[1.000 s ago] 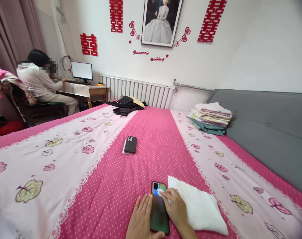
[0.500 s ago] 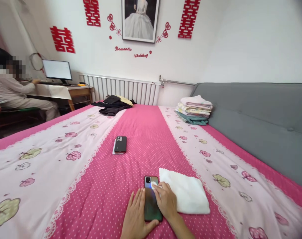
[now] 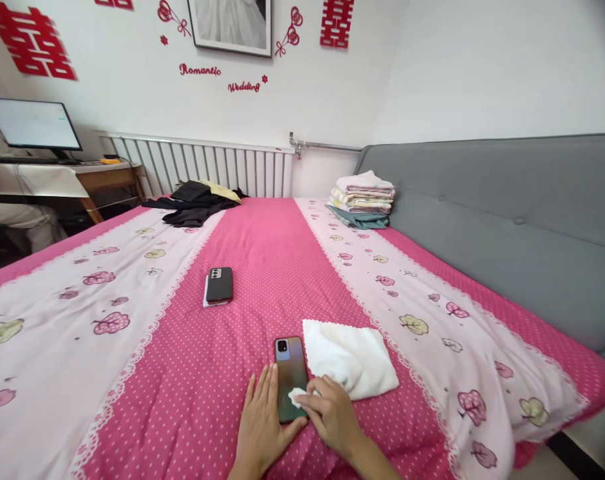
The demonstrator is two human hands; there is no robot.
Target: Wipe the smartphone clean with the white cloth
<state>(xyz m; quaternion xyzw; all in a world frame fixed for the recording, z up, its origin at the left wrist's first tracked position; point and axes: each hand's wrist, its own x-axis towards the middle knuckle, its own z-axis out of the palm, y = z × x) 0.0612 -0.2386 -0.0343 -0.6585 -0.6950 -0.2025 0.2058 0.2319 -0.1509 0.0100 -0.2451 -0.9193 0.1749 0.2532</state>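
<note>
A smartphone (image 3: 288, 370) lies back-up on the bedspread, its camera block at the far end and its back shading from bluish to green. My left hand (image 3: 263, 417) rests flat along the phone's left side, fingers stretched out and the thumb against its near end. Between the fingers of my right hand (image 3: 330, 410) is a small white wad (image 3: 296, 397), tissue or cloth, pressed on the lower part of the phone's back. Just right of the phone a folded white cloth (image 3: 352, 360) is spread, partly behind my right hand.
Farther off, a black phone (image 3: 219, 285) lies on a white flat item. Dark clothes (image 3: 192, 207) lie at the bed's far left, and folded fabrics (image 3: 365, 197) are stacked by the grey headboard (image 3: 472, 193). Beyond the bed are a radiator (image 3: 197, 163) and a desk with a monitor (image 3: 32, 125).
My right hand has drawn the white wad from beside the camera block down to the phone's lower back. My left hand stays at the phone's side. The view has swung right.
</note>
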